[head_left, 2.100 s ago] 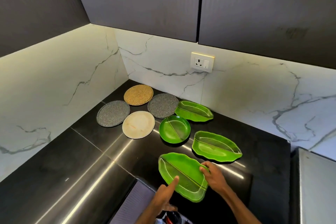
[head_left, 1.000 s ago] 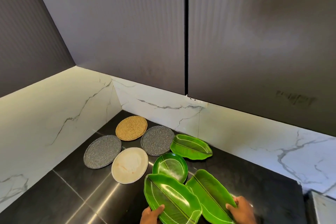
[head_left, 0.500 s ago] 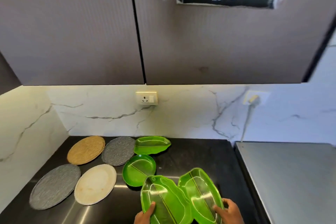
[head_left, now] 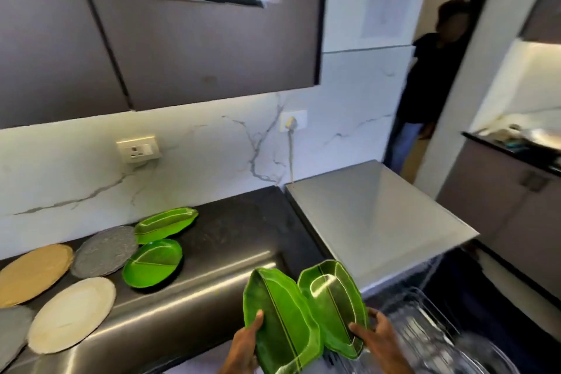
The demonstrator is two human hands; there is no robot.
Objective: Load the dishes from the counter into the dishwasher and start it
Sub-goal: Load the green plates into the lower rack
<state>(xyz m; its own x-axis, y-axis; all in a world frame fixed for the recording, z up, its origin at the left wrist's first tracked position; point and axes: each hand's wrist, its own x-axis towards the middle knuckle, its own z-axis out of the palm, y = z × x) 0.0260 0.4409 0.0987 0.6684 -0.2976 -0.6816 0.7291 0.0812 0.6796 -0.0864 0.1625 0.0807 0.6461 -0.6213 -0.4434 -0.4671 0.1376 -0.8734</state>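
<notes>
At the bottom centre of the frame, two green leaf-shaped plates are held up on edge, one in each hand. The left hand grips the lower rim of the nearer leaf plate, with the thumb laid over its face. The right hand grips the second leaf plate by its lower right rim, with the fingers curled around the edge. The two plates overlap and appear to touch.

The carrying step is judged to be in hand. Both plates are lifted clear of the counter and held just beside the wire rack. The rack is seen blurred at the lower right, pulled out beneath the steel top of what is taken to be the dishwasher. The next move calls for each plate to be lowered on edge into the rack, probably one at a time, since the overlapping plates could knock together. The rack's slots cannot be made out through the blur.

Further off, at the left, more dishes are left on the counter:
- a cream plate
- a round green plate
- a grey plate, with another at the frame edge
- a tan plate
- a third leaf plate by the wall

Nothing is seen between the held plates and the rack. Beyond are a wall socket and dark cabinets. A person stands in a doorway at the upper right, well apart.
</notes>
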